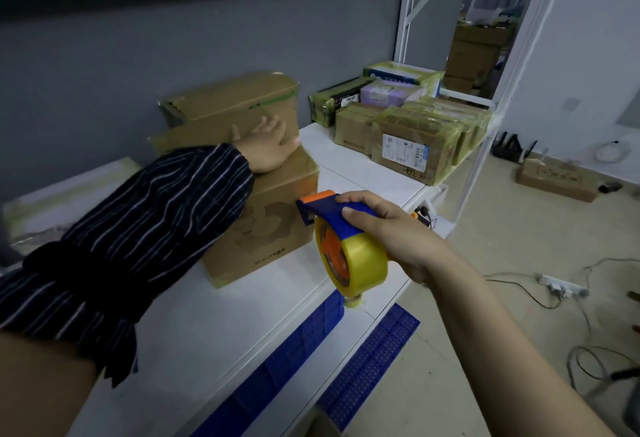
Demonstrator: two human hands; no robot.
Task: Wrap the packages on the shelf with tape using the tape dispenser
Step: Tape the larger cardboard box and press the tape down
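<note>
blue tape dispenser (341, 229) within right-hand fingers (360, 199)

Single head cam, wide-angle, looking forward and down over the white shelf (194, 326) from close range. Both forearms enter from the bottom edge; floor (519, 246) visible right. No second view to overlap.

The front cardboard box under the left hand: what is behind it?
Behind the front box stand more cardboard boxes against the grey wall, their edges taped. The left hand and striped sleeve cover their lower parts, so how they are stacked is unclear.
</note>
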